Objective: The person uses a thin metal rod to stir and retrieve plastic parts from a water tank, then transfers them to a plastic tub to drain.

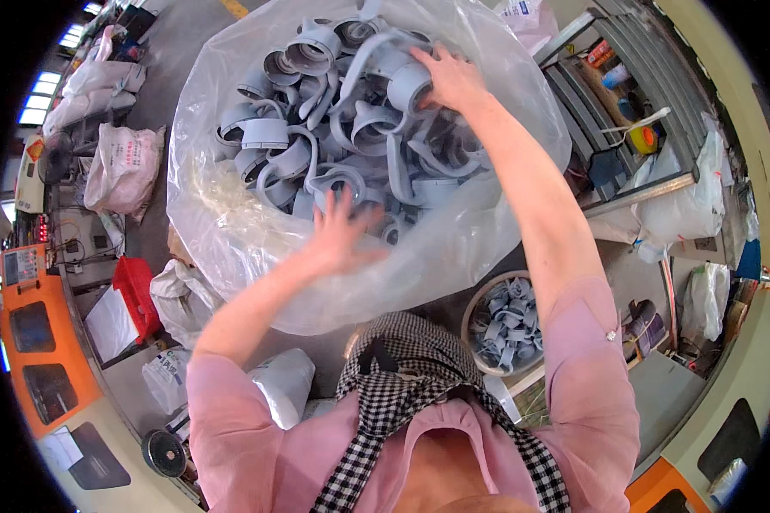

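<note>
A large clear plastic bag [231, 256] stands wide open before me, heaped with grey plastic parts [266, 133] that have round collars and curved handles. My right hand [449, 77] lies on the parts at the upper right of the heap, its fingers spread around a collar-shaped piece [409, 86]; whether it grips the piece is unclear. Over the near edge of the heap is my left hand [343, 237], blurred, fingers apart, holding nothing. It is close to a round grey part, and contact with it cannot be made out.
Near my right side stands a round tub [471, 320] of small grey pieces. A metal rack [654, 96] holding tools and cans is at the right. To the left are a white sack [125, 167], a red bin [135, 295] and an orange machine [38, 346]. A small fan [165, 452] sits lower left.
</note>
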The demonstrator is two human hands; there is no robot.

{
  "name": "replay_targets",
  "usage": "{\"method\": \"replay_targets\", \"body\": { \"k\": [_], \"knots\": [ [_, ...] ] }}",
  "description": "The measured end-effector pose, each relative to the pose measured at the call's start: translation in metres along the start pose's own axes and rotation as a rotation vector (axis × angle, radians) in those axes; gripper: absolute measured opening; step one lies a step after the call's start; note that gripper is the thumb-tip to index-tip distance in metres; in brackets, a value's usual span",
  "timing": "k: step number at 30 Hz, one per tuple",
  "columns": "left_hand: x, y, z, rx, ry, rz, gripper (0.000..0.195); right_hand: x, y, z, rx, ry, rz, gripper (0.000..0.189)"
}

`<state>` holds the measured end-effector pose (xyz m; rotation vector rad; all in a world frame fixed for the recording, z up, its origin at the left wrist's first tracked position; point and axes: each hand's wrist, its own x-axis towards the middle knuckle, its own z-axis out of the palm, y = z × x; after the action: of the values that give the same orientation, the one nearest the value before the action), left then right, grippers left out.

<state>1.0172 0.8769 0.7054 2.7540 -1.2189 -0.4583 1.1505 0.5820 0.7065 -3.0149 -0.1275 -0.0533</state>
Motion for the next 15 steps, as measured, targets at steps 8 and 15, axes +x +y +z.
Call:
{"method": "replay_targets", "body": {
  "k": [8,15],
  "knots": [
    [-0.064,0.015,0.095,0.139,0.123,-0.066,0.037,-0.159,-0.007,-0.012,-0.076,0.066,0.063,0.079],
    [-0.054,0.110,0.146,0.026,-0.097,0.211,0.080,-0.300,0.074,0.079,0.077,0.400,0.277,0.057]
  ]
}}
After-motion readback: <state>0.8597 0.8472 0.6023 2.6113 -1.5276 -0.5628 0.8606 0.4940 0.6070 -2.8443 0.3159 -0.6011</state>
